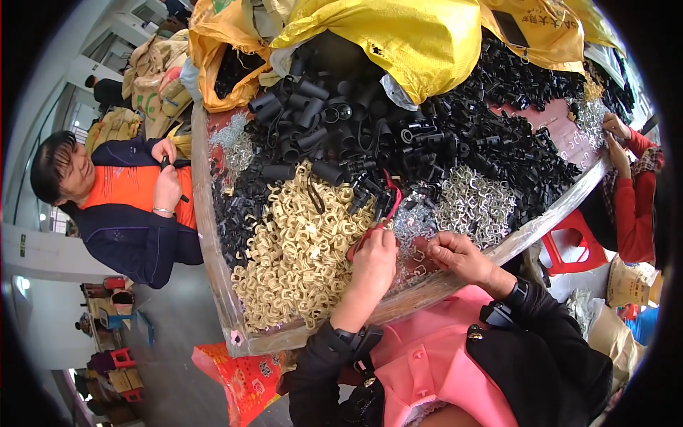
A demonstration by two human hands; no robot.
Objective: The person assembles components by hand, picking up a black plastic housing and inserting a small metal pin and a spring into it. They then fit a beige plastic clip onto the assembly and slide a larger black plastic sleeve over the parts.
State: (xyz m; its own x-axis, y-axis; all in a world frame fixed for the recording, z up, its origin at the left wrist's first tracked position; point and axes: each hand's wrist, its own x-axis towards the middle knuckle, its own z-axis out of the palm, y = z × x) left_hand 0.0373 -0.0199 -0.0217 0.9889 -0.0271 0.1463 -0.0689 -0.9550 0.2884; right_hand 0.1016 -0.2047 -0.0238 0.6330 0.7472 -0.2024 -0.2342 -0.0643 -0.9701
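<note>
My left hand [375, 265] is closed at the front of the table, round a red-handled tool [393, 198]. Its red parts show above and beside my fingers, but its working end is hidden, so its kind is unclear. To the right, my right hand [461, 257] is closed with thumb and forefinger pinched together; whatever they hold is too small to make out. Left of my left hand spreads a big heap of cream-coloured shackle-shaped pieces [295, 249]. Beyond my hands lie small clear bits [414, 222] and a pile of silver U-shaped metal pieces [475, 206].
Black tubes and fittings [306, 117] cover the far table, under a yellow sack [398, 43]. A wooden rim [420, 299] edges the table. One person [135, 199] works at the left, another [633, 192] at the right beside a red stool [580, 245].
</note>
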